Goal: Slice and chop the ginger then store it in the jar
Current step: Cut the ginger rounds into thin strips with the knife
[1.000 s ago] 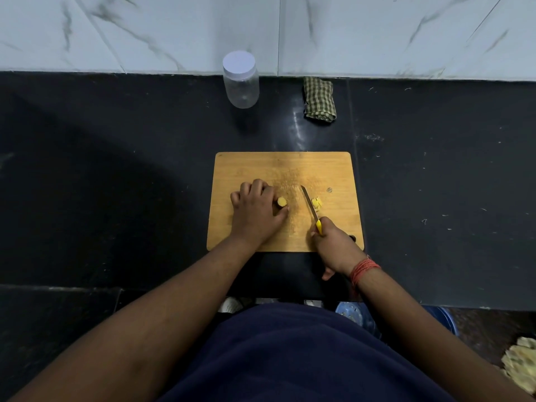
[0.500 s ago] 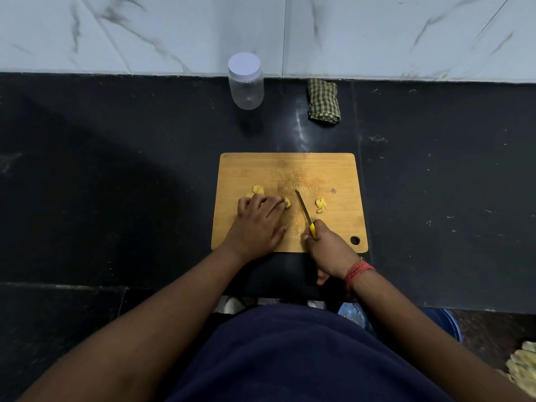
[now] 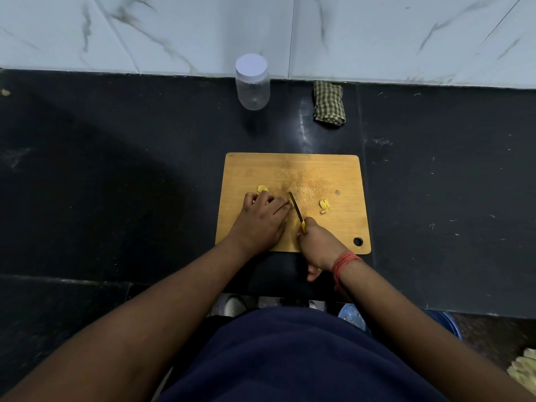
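Head view: knife (image 3: 295, 209) blade pointing away.

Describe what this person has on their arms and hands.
Both forearms are bare, with no sleeves reaching them and no gloves. The right hand has a band of red-orange thread wound several times round its wrist. The left hand and its wrist carry nothing visible. A dark navy garment covers the torso.

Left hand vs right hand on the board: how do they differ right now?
The left hand lies knuckles-up on the cutting board, pinning ginger; the right hand grips the yellow-handled knife. The right wrist wears a red thread band; the left is bare. Both sit at the board's near edge.
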